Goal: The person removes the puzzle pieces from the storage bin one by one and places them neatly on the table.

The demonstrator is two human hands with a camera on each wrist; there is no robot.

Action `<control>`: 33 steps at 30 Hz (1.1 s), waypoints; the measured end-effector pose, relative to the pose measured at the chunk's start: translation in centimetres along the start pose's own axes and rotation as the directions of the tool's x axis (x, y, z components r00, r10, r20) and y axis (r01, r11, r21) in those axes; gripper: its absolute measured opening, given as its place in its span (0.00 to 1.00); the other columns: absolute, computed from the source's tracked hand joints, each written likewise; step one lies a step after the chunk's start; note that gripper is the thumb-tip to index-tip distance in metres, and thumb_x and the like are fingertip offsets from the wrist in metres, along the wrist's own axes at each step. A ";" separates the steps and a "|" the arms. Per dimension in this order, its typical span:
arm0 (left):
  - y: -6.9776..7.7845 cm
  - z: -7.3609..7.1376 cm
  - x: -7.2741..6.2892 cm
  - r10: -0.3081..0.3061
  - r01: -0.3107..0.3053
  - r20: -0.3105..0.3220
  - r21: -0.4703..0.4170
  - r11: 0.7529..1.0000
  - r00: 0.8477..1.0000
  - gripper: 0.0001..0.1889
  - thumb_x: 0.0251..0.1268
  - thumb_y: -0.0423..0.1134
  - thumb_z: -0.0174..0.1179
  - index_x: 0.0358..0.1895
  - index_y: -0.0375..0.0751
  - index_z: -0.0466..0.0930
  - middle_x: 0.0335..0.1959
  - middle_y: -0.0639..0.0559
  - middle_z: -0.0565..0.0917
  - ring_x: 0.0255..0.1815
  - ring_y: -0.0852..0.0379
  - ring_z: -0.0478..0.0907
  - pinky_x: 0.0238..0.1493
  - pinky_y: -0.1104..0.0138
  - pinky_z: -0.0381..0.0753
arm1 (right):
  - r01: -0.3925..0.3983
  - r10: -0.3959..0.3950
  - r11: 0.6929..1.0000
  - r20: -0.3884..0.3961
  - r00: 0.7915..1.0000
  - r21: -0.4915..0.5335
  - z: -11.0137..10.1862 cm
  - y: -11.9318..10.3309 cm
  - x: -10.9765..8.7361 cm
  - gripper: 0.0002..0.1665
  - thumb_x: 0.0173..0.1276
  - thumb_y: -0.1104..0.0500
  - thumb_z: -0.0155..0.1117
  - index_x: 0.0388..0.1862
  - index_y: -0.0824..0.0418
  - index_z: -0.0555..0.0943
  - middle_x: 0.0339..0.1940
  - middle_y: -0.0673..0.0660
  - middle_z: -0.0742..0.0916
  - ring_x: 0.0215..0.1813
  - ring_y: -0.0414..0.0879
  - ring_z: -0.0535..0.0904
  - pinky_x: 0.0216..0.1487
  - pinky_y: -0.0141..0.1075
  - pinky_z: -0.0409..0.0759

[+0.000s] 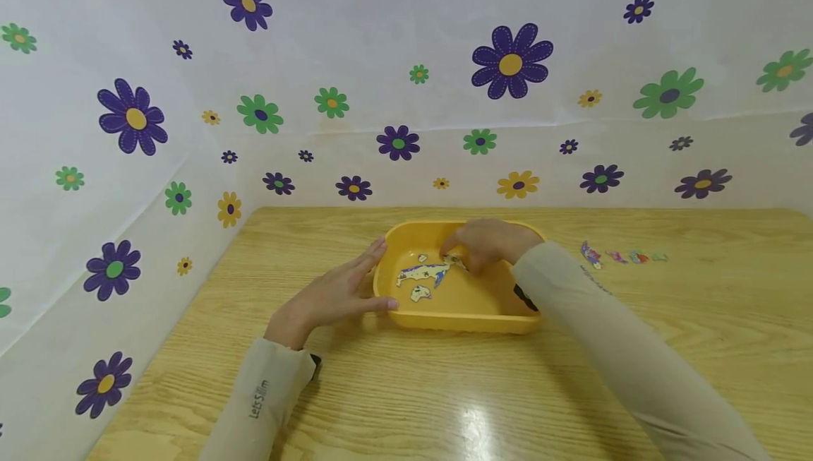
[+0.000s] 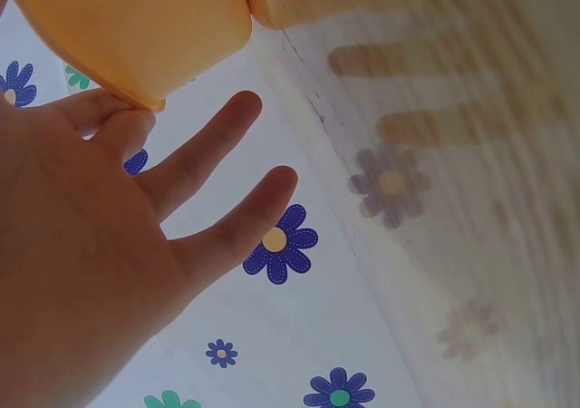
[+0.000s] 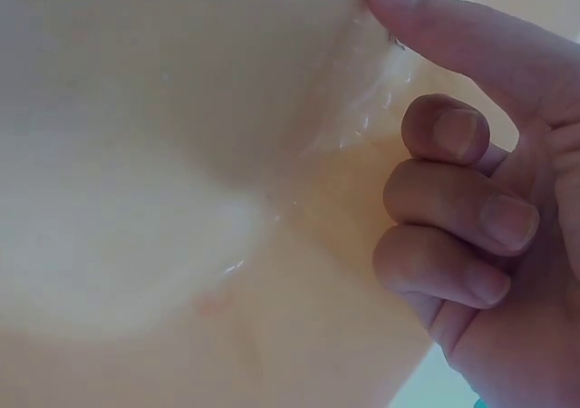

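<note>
A yellow plastic tray [image 1: 464, 320] with raised walls stands on the wooden table. My left hand [image 1: 333, 295] rests at its left end, thumb at the front corner and fingers spread along the rim; the left wrist view shows two straight fingers clear of the rim. Inside the tray, my right hand [image 1: 492, 243] reaches down with one finger extended beside a cream-and-dark flat cut-out piece [image 1: 454, 260]. Its other visible fingers [image 3: 444, 195] are curled with nothing in them. To its left lie a long cream-and-blue cut-out piece [image 1: 419, 273] and a smaller cream piece [image 1: 420, 294].
A tiny cream piece [image 1: 422, 258] lies near the tray's back left. Several small coloured cut-outs [image 1: 591, 254] form a row on the table [image 1: 699, 348], right of the tray. A flower-patterned white sheet [image 1: 381, 37] hangs behind and to the left.
</note>
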State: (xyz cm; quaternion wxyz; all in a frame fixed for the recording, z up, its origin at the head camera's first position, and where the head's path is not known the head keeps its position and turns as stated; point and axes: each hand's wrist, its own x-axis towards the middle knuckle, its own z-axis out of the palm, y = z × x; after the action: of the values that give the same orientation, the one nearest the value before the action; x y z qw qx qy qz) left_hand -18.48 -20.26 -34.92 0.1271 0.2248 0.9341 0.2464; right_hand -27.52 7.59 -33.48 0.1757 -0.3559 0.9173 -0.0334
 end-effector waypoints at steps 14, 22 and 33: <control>-0.1 0.1 0.0 -0.008 0.008 0.010 -0.006 1.000 1.000 0.56 0.63 0.71 0.60 0.84 0.50 0.40 0.84 0.53 0.40 0.82 0.42 0.46 0.76 0.41 0.51 | 0.022 -0.023 1.000 -0.014 1.000 -0.013 0.0 0.3 -0.3 0.31 0.55 0.69 0.69 0.60 0.56 0.84 0.59 0.58 0.85 0.47 0.50 0.76 0.58 0.47 0.78; -0.1 0.1 0.2 0.001 -0.001 -0.002 -0.005 1.000 1.000 0.55 0.63 0.70 0.61 0.84 0.49 0.41 0.84 0.52 0.41 0.81 0.43 0.46 0.77 0.43 0.52 | 0.030 -0.033 0.999 -0.064 0.997 -0.040 0.1 0.5 -0.4 0.20 0.60 0.70 0.65 0.51 0.58 0.87 0.51 0.56 0.87 0.44 0.50 0.78 0.54 0.46 0.80; 0.0 0.1 0.1 -0.005 0.005 0.003 -0.007 1.000 1.000 0.56 0.62 0.71 0.60 0.84 0.50 0.41 0.84 0.53 0.41 0.81 0.42 0.47 0.76 0.42 0.52 | 0.037 -0.042 0.998 -0.090 0.995 -0.057 0.5 0.7 -0.2 0.20 0.58 0.64 0.73 0.51 0.56 0.87 0.49 0.54 0.87 0.45 0.50 0.78 0.55 0.47 0.80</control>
State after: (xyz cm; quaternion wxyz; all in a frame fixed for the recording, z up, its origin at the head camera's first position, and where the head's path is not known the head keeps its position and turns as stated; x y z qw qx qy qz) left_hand -18.53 -20.19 -35.02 0.1298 0.2222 0.9337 0.2488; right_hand -27.64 8.25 -34.06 0.1228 -0.3767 0.9177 -0.0277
